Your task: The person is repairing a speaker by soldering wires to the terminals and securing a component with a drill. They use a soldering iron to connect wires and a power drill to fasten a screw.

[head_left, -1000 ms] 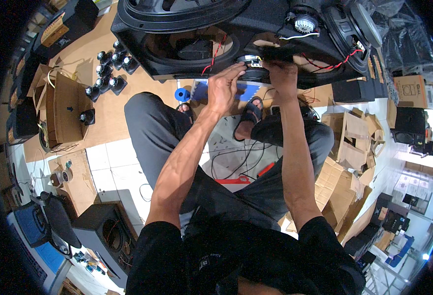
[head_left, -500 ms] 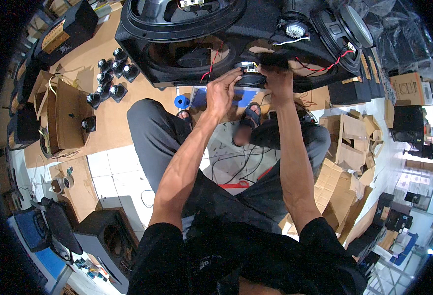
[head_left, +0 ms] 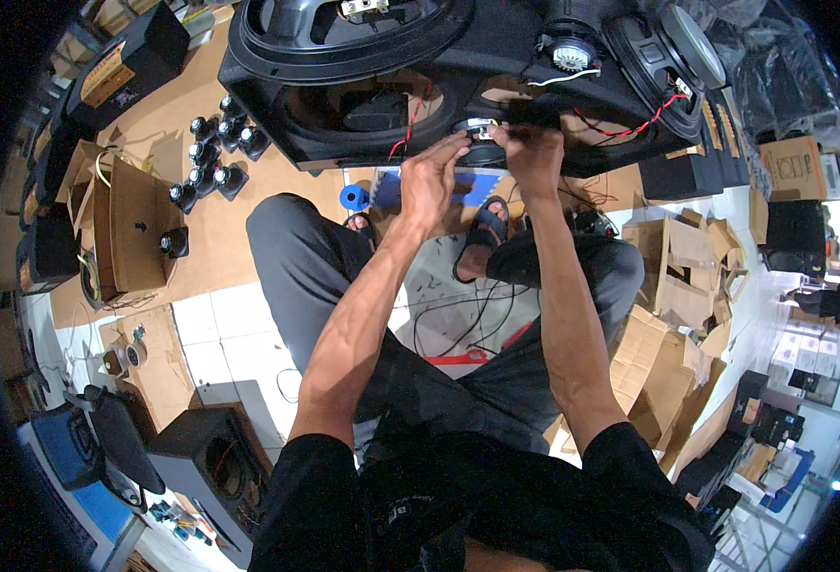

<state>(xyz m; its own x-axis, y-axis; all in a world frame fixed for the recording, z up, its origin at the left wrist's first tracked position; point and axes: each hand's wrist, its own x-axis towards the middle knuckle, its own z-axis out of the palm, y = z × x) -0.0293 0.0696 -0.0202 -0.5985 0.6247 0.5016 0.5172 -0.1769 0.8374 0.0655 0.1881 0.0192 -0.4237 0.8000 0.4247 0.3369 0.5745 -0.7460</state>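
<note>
At the left, an open cardboard box (head_left: 120, 250) stands at the left edge of a brown cardboard sheet (head_left: 225, 229), with a cluster of small black drivers (head_left: 205, 153) beyond it on the sheet's upper part. Next to the right, a large woofer (head_left: 344, 69) lies on the upper left of a black speaker cabinet (head_left: 512, 55); below its rim, a red-and-black lead (head_left: 422, 107) hangs from a round cutout. The left hand (head_left: 427, 181), fingers together and slightly bent, bears on the left side of a small round driver (head_left: 482, 153), located at the middle of the cabinet's near edge; whether that edge carries any weight cannot be told. The right hand (head_left: 534, 164), nearly closed, has its fingertips at the driver's terminals; what they pinch, if anything, is hidden. Should the left fingers slacken while the right ones press, the driver could tip off the near edge; a sideways pull could bend a terminal. Farther right, a finned driver (head_left: 571, 59) with a white lead (head_left: 565, 78) and a second red-and-black lead (head_left: 644, 126) lie close enough that a sweep of the right wrist might snag either wire.
</note>
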